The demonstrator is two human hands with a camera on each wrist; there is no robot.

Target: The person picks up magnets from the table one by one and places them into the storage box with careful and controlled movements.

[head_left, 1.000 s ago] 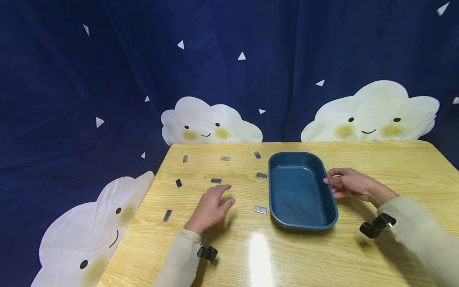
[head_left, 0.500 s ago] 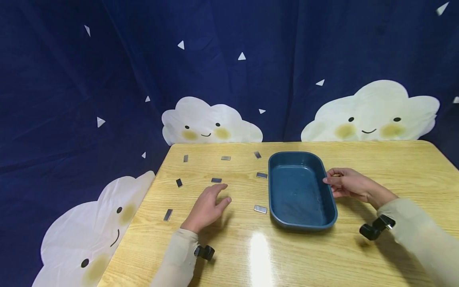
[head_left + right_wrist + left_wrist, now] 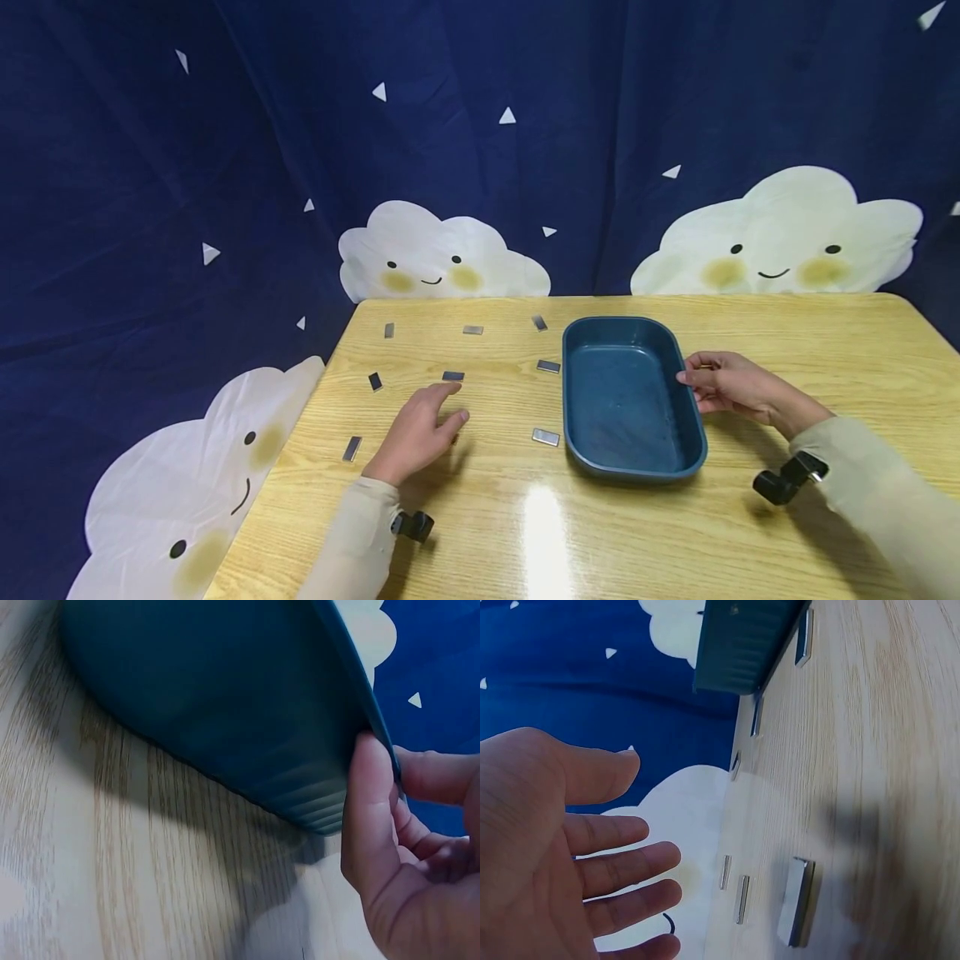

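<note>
A dark blue rectangular plastic tub (image 3: 630, 471) stands on the wooden table. My right hand (image 3: 738, 390) pinches its right rim between thumb and fingers, as the right wrist view (image 3: 420, 847) confirms. My left hand (image 3: 416, 433) hovers over the table with fingers loosely extended and nothing in them. Nearest to it is a small flat metal bar (image 3: 453, 377), just beyond the fingertips. Another metal bar (image 3: 352, 448) lies to the left of that hand, and one more metal bar (image 3: 545, 437) lies between it and the tub. In the left wrist view, a silver metal bar (image 3: 796, 901) shows beside the open palm.
Several more metal bars, such as one metal bar (image 3: 548, 367) close to the tub's left wall, lie scattered on the left half of the table (image 3: 480, 533). A dark blue curtain (image 3: 450, 150) with smiling clouds hangs behind and to the left.
My left hand has drifted left and slightly toward me, away from the tub. The right hand keeps its grip on the tub's rim, and the metal bars stay put.
</note>
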